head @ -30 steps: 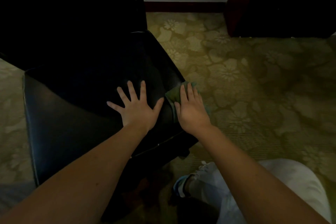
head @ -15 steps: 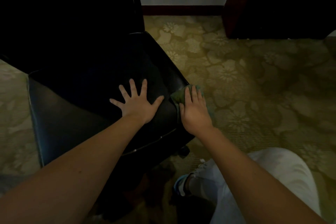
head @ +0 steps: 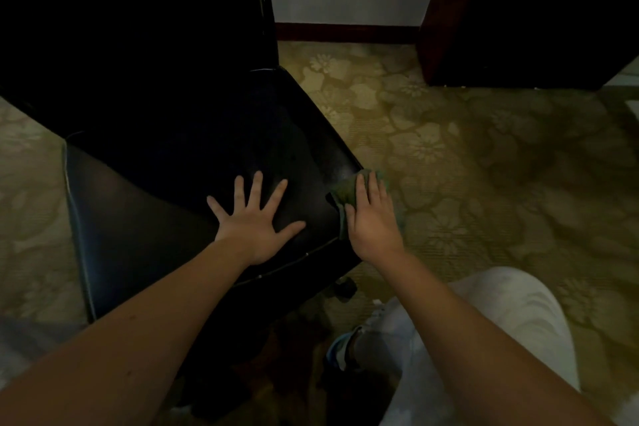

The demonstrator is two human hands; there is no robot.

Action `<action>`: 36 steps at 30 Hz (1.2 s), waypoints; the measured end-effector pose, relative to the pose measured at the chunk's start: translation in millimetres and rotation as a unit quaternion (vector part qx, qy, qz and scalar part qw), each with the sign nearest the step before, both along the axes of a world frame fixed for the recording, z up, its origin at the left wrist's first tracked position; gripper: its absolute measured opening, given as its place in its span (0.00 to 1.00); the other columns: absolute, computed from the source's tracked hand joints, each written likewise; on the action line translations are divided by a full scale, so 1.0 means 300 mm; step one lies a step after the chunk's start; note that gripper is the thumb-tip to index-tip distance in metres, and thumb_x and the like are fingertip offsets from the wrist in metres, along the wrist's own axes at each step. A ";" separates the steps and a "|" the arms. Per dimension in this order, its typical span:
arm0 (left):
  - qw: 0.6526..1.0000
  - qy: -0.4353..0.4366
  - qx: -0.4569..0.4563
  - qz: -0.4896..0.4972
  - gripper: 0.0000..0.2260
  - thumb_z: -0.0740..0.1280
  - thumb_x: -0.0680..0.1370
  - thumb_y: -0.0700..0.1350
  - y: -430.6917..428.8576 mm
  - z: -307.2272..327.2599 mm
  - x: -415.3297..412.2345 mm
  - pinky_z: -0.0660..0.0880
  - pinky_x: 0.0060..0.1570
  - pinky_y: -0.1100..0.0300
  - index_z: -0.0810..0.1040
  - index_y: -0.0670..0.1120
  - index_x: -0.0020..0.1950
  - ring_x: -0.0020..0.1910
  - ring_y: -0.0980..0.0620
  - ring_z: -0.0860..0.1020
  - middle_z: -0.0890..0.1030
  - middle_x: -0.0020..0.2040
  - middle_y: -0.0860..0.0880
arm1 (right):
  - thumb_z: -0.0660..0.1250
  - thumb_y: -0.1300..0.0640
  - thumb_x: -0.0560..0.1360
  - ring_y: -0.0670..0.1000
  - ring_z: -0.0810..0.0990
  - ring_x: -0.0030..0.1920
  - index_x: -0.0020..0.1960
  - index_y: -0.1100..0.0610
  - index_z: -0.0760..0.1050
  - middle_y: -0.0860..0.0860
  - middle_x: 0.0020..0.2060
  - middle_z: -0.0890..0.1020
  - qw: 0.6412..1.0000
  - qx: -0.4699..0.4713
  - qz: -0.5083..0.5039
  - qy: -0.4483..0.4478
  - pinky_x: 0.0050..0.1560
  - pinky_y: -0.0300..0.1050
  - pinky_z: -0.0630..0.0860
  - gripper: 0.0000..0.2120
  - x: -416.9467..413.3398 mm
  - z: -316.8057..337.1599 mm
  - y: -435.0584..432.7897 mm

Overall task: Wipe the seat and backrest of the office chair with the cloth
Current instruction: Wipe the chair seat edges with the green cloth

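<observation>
— Little has moved in the last second: the right hand (head: 373,221) and the cloth (head: 344,192) sit at the same right-hand edge of the seat (head: 138,235), perhaps a touch further over the side.

— And the left hand?

— The left hand (head: 257,221) stays flat on the black seat, close to its front edge. Its fingers (head: 257,183) are spread wide, with the thumb pointing toward the cloth.

— How is the cloth held?

— It is pressed, not pinched. The right hand lies palm down on it with straight fingers (head: 373,187) close together. The green cloth is bunched beneath them and draped over the seat's right edge near the front corner. Part of it shows beside the hand on the seat side.

— Do the hands touch?

— No, bare seat lies between the left thumb and the cloth.

— What about the backrest?

— The backrest (head: 138,28) rises at the far side of the seat, too dark to make out any detail.

— And around the chair?

— There is flowered carpet (head: 484,166), and a caster (head: 345,289) under the front corner. A pale trouser leg (head: 501,308) and a shoe (head: 340,346) are nearest the camera.
</observation>
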State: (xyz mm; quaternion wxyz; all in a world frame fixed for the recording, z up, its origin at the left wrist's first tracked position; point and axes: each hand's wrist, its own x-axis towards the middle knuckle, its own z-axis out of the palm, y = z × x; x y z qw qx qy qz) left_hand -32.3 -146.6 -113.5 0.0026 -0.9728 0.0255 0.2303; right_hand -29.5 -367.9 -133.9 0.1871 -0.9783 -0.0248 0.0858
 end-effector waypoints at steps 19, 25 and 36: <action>0.999 -0.039 -0.015 0.014 0.39 0.38 0.71 0.78 -0.015 -0.031 -0.002 0.40 0.69 0.23 0.29 0.64 0.77 0.79 0.38 0.32 0.30 0.80 0.48 | 0.48 0.50 0.85 0.59 0.41 0.80 0.81 0.59 0.40 0.58 0.80 0.43 0.999 0.002 -0.030 -0.014 0.79 0.54 0.42 0.29 -0.043 -0.022 0.022; 0.999 -0.041 -0.017 0.007 0.39 0.38 0.72 0.78 -0.010 -0.031 -0.003 0.41 0.69 0.23 0.28 0.63 0.77 0.79 0.38 0.32 0.30 0.80 0.48 | 0.49 0.51 0.85 0.58 0.44 0.80 0.81 0.60 0.43 0.59 0.80 0.46 0.992 0.069 -0.106 0.006 0.79 0.53 0.43 0.29 -0.001 -0.039 -0.008; 0.999 -0.044 -0.011 0.009 0.40 0.36 0.70 0.78 -0.012 -0.032 -0.005 0.42 0.69 0.23 0.29 0.63 0.77 0.79 0.38 0.32 0.31 0.81 0.48 | 0.53 0.53 0.85 0.60 0.43 0.80 0.80 0.61 0.46 0.59 0.80 0.47 0.995 0.058 -0.019 -0.074 0.78 0.52 0.41 0.29 -0.101 -0.080 -0.003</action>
